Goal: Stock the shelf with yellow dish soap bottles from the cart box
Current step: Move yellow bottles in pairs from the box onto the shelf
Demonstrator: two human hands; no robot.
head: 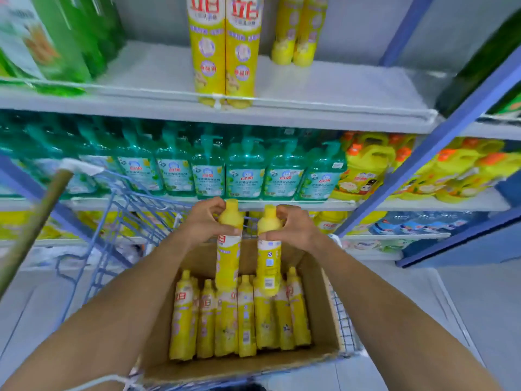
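Above the box (pixel 214 368), your left hand (pixel 210 221) grips 1 yellow bottle (pixel 229 258) at its shoulder and your right hand (pixel 293 230) grips a 2nd bottle (pixel 269 263). Stiff plastic, probably heavy and slick, so hold below the cap. Bare shelf (pixel 338 86) at 1 o'clock.

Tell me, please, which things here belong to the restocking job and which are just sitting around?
Job: left hand, right hand, left held bottle, right held bottle, boxed bottles, cardboard box, cart, upper shelf.
Just around: teal pump bottles, orange-capped yellow jugs, green bottles.
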